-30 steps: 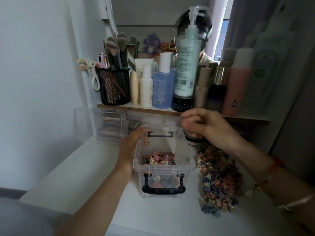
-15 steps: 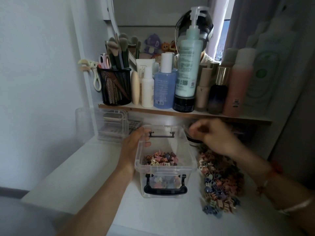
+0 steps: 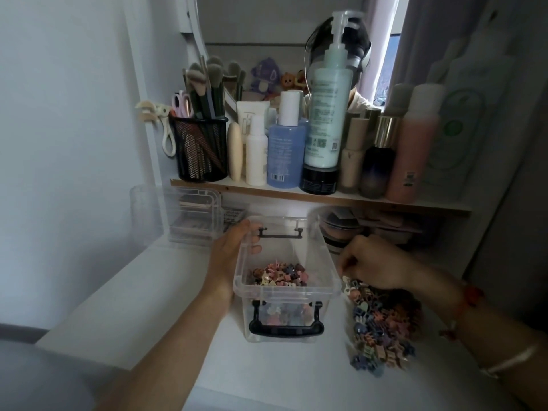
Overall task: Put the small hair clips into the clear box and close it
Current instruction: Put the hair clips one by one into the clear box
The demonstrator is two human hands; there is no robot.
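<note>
- A person's left hand (image 3: 234,250) grips the left rim of the clear box (image 3: 286,292) on a white tabletop (image 3: 166,298), thumb hooked over the edge into the box, fingers against the outer wall
- The right hand (image 3: 376,264) reaches down to the far end of a loose heap of small hair clips (image 3: 382,324) lying just right of the box; its fingers are curled and bunched close, though whether they have pinched a clip cannot be told in the dim, blurred view
- A shallow layer of clips (image 3: 278,275) in pink, brown and dark tones already covers the box floor; most remain outside, so the filling looks far from done
- The clips appear to be tiny hard plastic claws, light and prone to scatter, best gathered in pinches or small scoops from the heap's edge
- The box is thin, glossy, rigid plastic with rounded corners and black latch handles (image 3: 286,324) at each end; light enough to slide, hence the steadying hand
- No lid can be picked out with certainty
</note>
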